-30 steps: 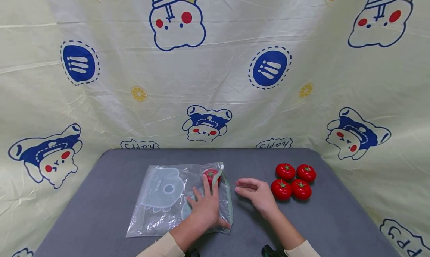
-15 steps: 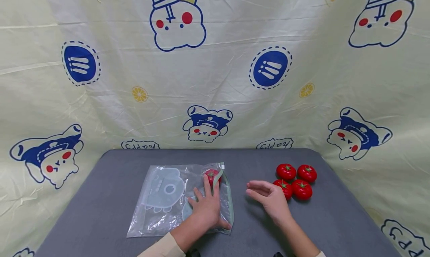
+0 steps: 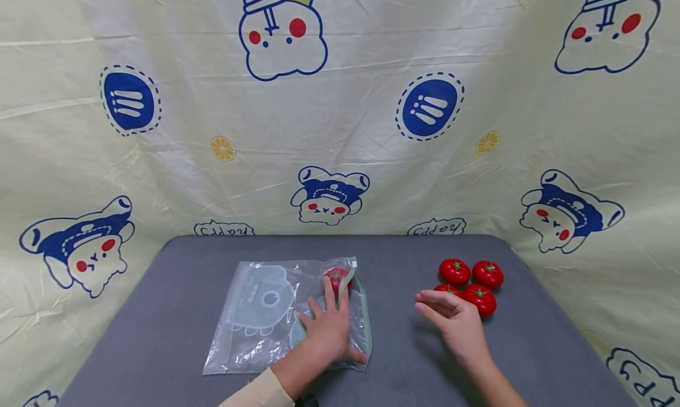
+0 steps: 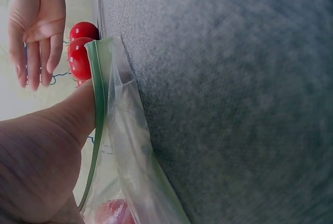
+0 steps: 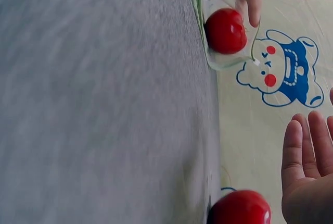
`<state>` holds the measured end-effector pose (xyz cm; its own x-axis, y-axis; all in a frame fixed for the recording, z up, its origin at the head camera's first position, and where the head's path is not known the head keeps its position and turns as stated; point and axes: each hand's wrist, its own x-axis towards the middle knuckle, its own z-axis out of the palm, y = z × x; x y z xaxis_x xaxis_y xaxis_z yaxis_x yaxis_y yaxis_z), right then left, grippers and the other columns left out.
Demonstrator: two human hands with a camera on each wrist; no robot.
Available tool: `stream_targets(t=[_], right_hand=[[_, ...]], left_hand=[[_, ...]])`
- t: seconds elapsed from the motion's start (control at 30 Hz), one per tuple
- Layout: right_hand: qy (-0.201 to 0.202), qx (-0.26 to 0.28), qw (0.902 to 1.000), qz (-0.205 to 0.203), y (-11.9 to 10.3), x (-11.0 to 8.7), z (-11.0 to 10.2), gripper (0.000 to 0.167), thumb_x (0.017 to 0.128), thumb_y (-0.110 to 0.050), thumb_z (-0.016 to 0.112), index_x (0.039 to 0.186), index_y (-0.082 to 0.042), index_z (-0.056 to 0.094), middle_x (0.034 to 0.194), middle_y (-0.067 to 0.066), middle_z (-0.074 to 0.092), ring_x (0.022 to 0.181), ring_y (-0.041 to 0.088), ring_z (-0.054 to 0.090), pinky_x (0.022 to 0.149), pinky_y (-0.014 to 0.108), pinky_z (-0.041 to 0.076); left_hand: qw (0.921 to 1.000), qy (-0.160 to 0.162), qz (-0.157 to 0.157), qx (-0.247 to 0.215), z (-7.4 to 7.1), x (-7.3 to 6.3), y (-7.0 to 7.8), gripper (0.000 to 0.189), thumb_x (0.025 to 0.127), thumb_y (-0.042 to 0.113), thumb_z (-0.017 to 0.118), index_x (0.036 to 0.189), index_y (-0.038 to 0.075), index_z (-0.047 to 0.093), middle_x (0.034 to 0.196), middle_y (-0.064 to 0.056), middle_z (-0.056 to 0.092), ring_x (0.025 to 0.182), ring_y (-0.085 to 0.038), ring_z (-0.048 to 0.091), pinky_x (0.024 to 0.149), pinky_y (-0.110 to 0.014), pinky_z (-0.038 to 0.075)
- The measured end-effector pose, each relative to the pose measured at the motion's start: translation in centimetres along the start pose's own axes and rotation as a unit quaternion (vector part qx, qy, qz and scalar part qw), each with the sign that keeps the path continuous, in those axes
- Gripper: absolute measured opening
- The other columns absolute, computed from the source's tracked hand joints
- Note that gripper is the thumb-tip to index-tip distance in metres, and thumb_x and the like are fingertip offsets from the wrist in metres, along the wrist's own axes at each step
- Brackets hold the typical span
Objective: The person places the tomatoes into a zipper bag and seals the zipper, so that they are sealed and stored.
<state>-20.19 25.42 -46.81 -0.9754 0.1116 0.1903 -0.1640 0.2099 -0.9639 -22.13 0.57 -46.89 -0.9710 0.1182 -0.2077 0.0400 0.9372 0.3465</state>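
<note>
A clear zip bag (image 3: 225, 354) with a pale printed figure and a green zip strip lies flat on the table, its mouth facing right. One red tomato (image 3: 334, 273) is inside, near the mouth's far corner; it shows through the plastic in the right wrist view. My left hand (image 3: 328, 331) rests over the mouth, fingers spread and thumb stretched along the green strip, so the mouth gapes. Fingers straight and nothing in it, my right hand (image 3: 461, 324) hovers just in front of several tomatoes (image 3: 487, 274). It partly hides one of them in the head view.
The grey table (image 3: 175, 312) carries the bag left of centre and the tomato group at right. A pale cloth (image 3: 372, 111) printed with cartoon figures hangs behind and around the table.
My right hand has moved right, from beside the bag's mouth to close in front of the tomatoes. The left hand, the bag and the tomato in it stay in place.
</note>
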Motion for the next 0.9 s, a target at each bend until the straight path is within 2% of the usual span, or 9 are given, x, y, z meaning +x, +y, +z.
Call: stream_targets(t=[0.27,0.4,0.6,0.8,0.9], right_hand=[[0.021,-0.009,0.9997,-0.010,0.0,-0.6,-1.4,0.036,0.091,-0.012,0.079,0.123,0.002,0.069,0.105,-0.003,0.080,0.094,0.007,0.076,0.083,0.018,0.059],[0.026,-0.015,0.9994,-0.016,0.2,-0.8,-2.2,0.040,0.090,-0.010,0.079,0.124,0.007,0.067,0.105,-0.002,0.080,0.093,0.006,0.076,0.083,0.018,0.059],[0.047,-0.043,0.9980,0.000,0.3,-1.1,-3.4,0.043,0.090,-0.014,0.080,0.125,0.007,0.067,0.103,-0.012,0.079,0.094,0.000,0.074,0.081,0.015,0.058],[0.060,-0.031,0.9977,-0.006,0.5,-1.3,-4.6,0.041,0.089,-0.009,0.080,0.124,0.009,0.066,0.105,-0.002,0.079,0.093,0.001,0.074,0.081,0.015,0.058],[0.066,-0.038,0.9970,-0.012,0.7,-1.3,-5.2,0.041,0.089,-0.008,0.080,0.124,0.009,0.066,0.106,-0.002,0.079,0.093,0.001,0.074,0.081,0.014,0.057]], left_hand=[[1.0000,-0.003,-0.001,0.001,0.0,0.2,0.0,0.139,0.050,0.057,0.098,0.161,0.020,0.024,0.173,-0.017,-0.008,0.148,-0.062,0.021,0.109,-0.081,0.026],[1.0000,-0.002,-0.001,0.003,0.1,0.2,0.0,0.140,0.049,0.058,0.099,0.161,0.020,0.024,0.173,-0.017,-0.008,0.148,-0.062,0.021,0.110,-0.081,0.026],[0.9999,-0.006,-0.008,0.003,0.2,0.3,0.1,0.139,0.050,0.056,0.098,0.161,0.021,0.023,0.173,-0.016,-0.008,0.149,-0.061,0.021,0.110,-0.081,0.026],[0.9999,-0.011,-0.011,0.002,0.2,0.3,0.1,0.139,0.050,0.056,0.098,0.162,0.022,0.023,0.173,-0.016,-0.008,0.149,-0.061,0.020,0.111,-0.081,0.025],[0.9999,-0.010,-0.009,0.001,0.2,0.3,0.0,0.139,0.050,0.056,0.098,0.162,0.021,0.023,0.173,-0.016,-0.008,0.149,-0.061,0.020,0.111,-0.081,0.025]])
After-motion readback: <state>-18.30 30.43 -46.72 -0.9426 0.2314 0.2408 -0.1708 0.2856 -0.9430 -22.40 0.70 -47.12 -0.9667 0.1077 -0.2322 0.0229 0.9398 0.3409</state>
